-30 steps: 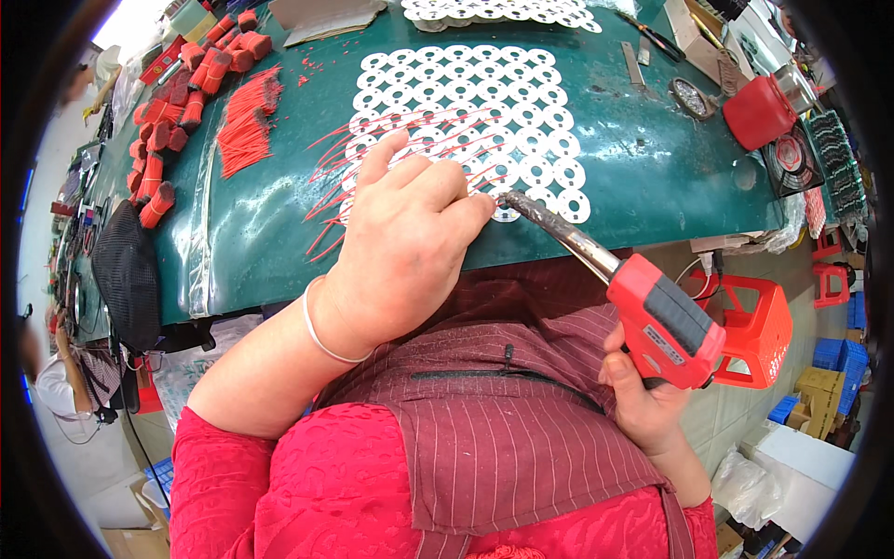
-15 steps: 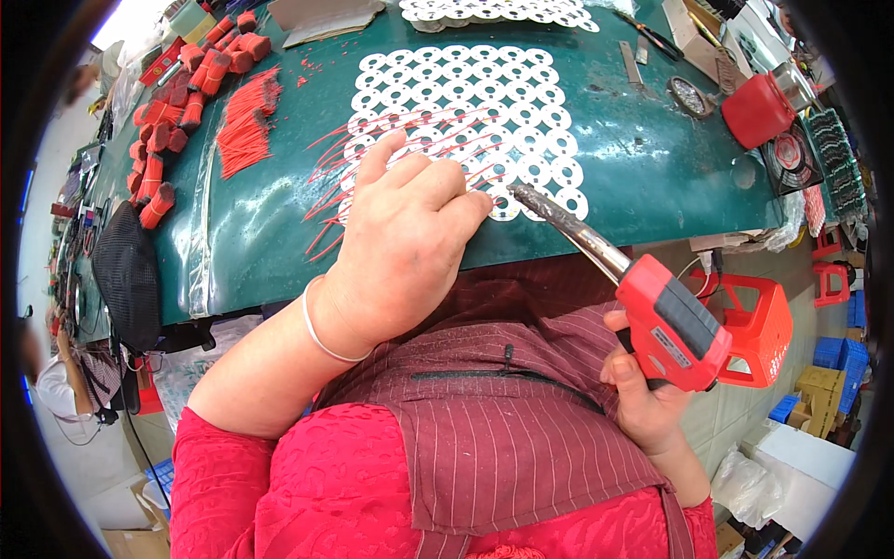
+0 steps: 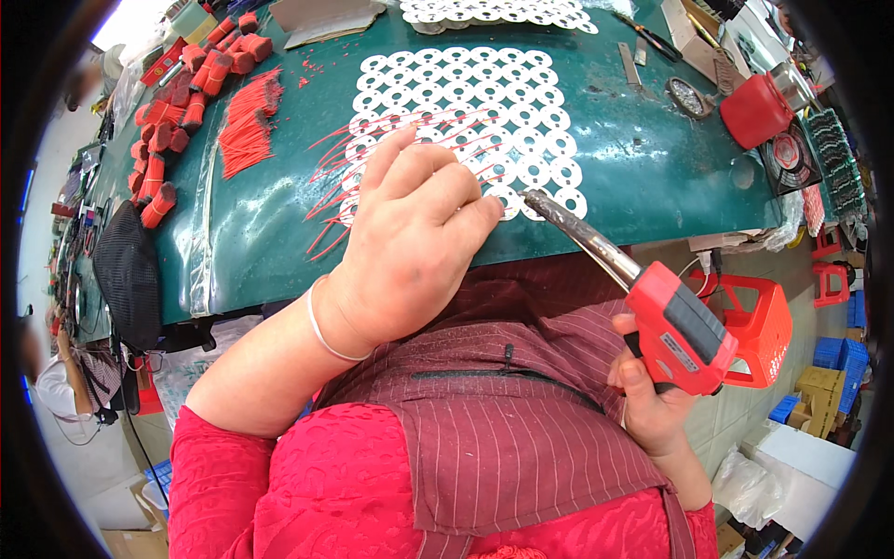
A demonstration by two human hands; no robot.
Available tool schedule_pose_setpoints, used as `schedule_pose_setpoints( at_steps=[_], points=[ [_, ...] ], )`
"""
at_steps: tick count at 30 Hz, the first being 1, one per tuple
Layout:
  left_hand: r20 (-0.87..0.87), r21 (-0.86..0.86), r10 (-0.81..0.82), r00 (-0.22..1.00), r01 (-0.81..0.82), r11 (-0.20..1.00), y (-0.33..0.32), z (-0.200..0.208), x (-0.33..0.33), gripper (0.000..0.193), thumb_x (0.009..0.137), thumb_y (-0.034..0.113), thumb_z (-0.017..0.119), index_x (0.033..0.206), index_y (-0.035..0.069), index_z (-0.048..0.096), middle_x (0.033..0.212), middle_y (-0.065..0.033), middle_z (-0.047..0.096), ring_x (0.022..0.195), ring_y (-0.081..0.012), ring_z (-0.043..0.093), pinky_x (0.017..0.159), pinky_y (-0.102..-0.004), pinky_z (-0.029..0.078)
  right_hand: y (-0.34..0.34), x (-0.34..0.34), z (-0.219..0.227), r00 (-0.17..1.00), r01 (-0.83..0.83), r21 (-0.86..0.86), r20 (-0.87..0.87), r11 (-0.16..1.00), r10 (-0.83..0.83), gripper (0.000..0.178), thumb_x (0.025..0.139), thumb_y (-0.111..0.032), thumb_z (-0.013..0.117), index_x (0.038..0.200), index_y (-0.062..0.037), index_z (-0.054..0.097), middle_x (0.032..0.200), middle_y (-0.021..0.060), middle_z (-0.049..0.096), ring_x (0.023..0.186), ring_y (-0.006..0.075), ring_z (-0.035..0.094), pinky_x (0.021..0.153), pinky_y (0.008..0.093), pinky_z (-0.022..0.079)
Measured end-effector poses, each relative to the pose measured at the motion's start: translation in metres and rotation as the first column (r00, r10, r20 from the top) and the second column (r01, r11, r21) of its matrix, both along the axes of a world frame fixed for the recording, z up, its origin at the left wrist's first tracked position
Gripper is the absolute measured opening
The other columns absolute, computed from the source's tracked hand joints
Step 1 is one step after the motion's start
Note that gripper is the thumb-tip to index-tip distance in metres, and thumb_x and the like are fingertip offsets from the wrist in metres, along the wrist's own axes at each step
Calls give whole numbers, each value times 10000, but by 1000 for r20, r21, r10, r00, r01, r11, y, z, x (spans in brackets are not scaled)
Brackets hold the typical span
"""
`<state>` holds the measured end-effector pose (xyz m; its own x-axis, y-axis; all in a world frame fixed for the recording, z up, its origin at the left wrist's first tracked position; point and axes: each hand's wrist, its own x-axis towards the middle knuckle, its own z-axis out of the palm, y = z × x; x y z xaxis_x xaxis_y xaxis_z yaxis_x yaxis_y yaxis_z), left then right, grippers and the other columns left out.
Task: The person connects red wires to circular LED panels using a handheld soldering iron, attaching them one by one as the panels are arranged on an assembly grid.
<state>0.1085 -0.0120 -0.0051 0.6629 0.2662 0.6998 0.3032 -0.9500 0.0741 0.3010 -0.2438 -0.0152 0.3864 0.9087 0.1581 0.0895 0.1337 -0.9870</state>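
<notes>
My right hand [image 3: 652, 401] is wrapped round the grip of a red and black soldering gun [image 3: 684, 326]. Its dark metal tip points up and left, a little to the right of my left fingers. Over the near edge of a panel of round white circuit boards [image 3: 503, 70], my left hand [image 3: 410, 233] is closed, thumb and fingers drawn together. What they may pinch is hidden behind the hand. Thin red wires [image 3: 326, 191] lie across the panel's left part and stick out beyond its edge.
A pile of loose red wires [image 3: 247, 126] and several tied red bundles [image 3: 158, 200] lie to the left on the green table [image 3: 307, 102]. At the back is another white panel [image 3: 503, 13]. Right of it sit a round metal tin [image 3: 687, 96] and a red container [image 3: 756, 110]. A red stool [image 3: 759, 326] stands below.
The soldering gun has shifted slightly right and down, its tip now farther from my left fingers. My left hand has moved a little to the right.
</notes>
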Motion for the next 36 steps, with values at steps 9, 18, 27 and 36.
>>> schedule_pose_setpoints(
  at_steps=[9, 18, 27, 36],
  points=[
    [-52, -5, 8, 999, -9, 1000, -2, -1, 0, 115, 718, 67, 747, 813, 108, 698, 763, -3, 547, 845, -212, 585, 1032, -474, 419, -8, 4, 3, 1000, 29, -100, 9, 995, -29, 347, 901, -14, 704, 1231, 29, 603, 1098, 125, 679, 985, 182, 652, 831, 303, 534],
    [-72, -14, 12, 997, -13, 1000, -2, -1, -1, 122, 722, 61, 737, 828, 119, 715, 763, -2, 546, 846, -207, 587, 1038, -474, 418, -2, 2, 0, 978, -39, -40, 201, 998, 47, 384, 945, -74, 644, 1286, 28, 496, 1104, 150, 630, 673, 118, 583, 587, 270, 501],
    [-61, -24, 7, 998, -8, 1000, -2, 0, -1, 135, 713, 52, 731, 829, 120, 716, 765, -3, 545, 841, -211, 584, 1027, -476, 423, -6, 3, -1, 998, 17, -95, 65, 995, -11, 328, 914, -7, 685, 1228, 35, 601, 1084, 115, 677, 928, 157, 645, 806, 292, 529],
    [-65, -33, 0, 998, -2, 999, -3, 0, -1, 136, 711, 44, 733, 827, 112, 712, 760, -8, 543, 827, -217, 582, 1015, -476, 427, 0, -7, 8, 997, 75, -123, 5, 990, -75, 176, 912, -4, 689, 1080, 18, 644, 937, 71, 674, 806, 121, 625, 718, 273, 520]
  ],
)
